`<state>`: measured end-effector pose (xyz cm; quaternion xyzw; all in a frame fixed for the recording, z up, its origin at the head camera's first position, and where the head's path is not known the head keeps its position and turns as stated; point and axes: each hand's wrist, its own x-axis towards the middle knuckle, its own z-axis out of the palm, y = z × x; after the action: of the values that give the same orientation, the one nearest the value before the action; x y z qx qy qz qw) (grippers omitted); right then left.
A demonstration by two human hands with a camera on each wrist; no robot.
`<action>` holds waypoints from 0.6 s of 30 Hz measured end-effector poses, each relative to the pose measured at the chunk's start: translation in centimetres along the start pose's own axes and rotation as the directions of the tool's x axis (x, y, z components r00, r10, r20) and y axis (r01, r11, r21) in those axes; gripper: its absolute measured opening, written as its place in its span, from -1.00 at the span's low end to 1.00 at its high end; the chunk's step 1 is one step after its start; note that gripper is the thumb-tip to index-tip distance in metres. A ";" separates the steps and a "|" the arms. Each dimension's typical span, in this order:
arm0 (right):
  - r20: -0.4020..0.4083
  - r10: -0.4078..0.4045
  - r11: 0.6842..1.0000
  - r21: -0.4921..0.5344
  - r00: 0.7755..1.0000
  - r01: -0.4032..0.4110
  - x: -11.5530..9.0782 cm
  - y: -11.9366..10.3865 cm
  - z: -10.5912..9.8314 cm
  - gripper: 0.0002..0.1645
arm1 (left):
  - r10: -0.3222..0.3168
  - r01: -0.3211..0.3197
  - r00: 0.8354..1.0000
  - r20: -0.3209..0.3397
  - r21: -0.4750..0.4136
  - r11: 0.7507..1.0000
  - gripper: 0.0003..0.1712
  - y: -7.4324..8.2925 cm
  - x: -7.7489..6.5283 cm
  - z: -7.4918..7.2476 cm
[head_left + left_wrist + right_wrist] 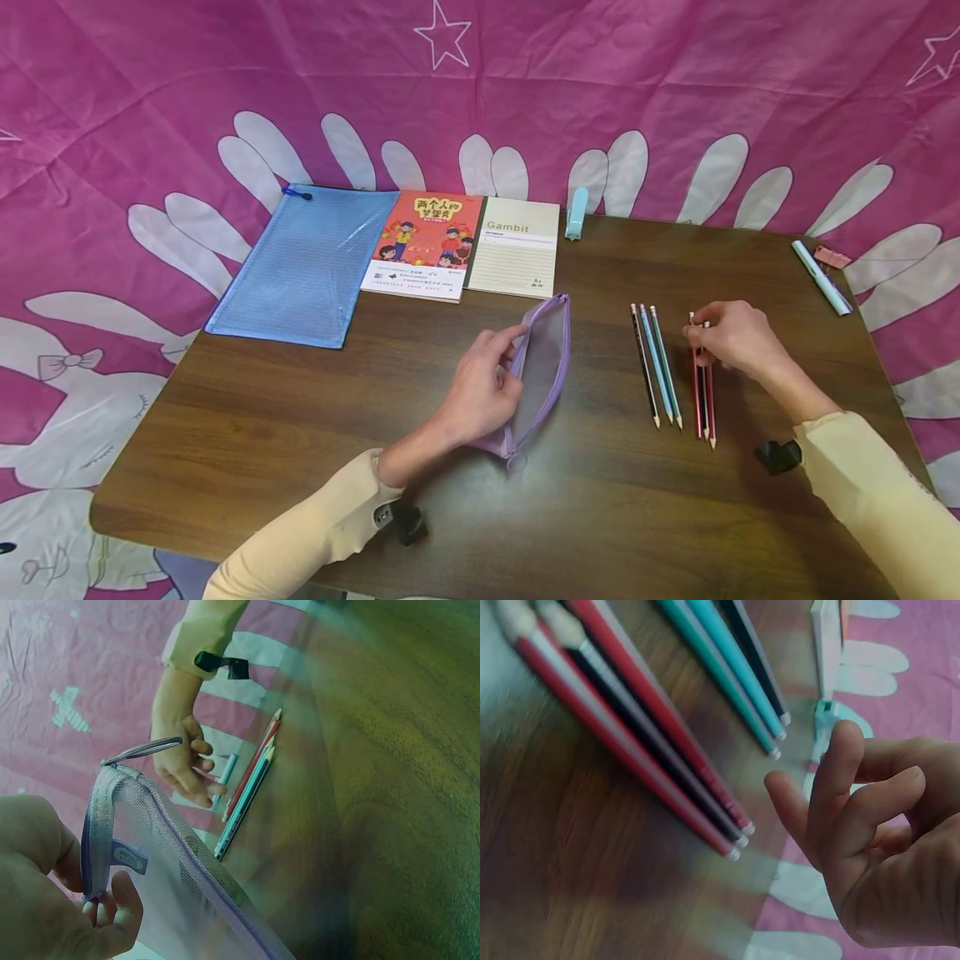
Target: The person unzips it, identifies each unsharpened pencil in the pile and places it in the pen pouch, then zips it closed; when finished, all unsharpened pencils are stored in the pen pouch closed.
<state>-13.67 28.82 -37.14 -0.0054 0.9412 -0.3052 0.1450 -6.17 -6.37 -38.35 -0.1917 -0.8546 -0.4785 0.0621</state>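
My left hand (480,387) grips one side of a purple mesh zipper pouch (558,379), whose mouth gapes toward the right. In the left wrist view, thumb and fingers pinch the pouch's zipper edge near a small tag (129,856). Over the eraser ends of two red pencils and a black one (705,408) hovers my right hand (738,337). The right wrist view shows its fingers loosely bent and apart from the pencils, with nothing held. Just left of these lie a black, a light blue and a green pencil (666,375), side by side.
Along the back lie a blue mesh zip folder (300,271), a red-and-white booklet (427,246) and a Gambit notebook (517,254). Beside the notebook is a light blue stapler-like item (576,215). A pale blue pen (821,277) and a pink item (832,257) lie at the far right.
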 end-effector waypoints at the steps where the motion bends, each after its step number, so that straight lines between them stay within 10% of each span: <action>1: 0.005 0.003 1.000 -0.009 1.000 -0.002 0.1 0.2 0.0 -0.54 | -0.001 0.001 1.000 0.001 0.000 1.000 -0.26 0.0 0.0 0.0; 18: 0.037 0.009 0.998 -0.055 0.999 -0.007 0.6 0.9 0.4 -0.68 | -0.002 0.002 1.000 0.004 0.004 1.000 -0.25 0.0 0.0 -0.1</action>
<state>-14.06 29.30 -38.11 -0.0114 0.9464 -0.2784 0.1633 -6.18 -6.44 -38.35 -0.1917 -0.8559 -0.4766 0.0602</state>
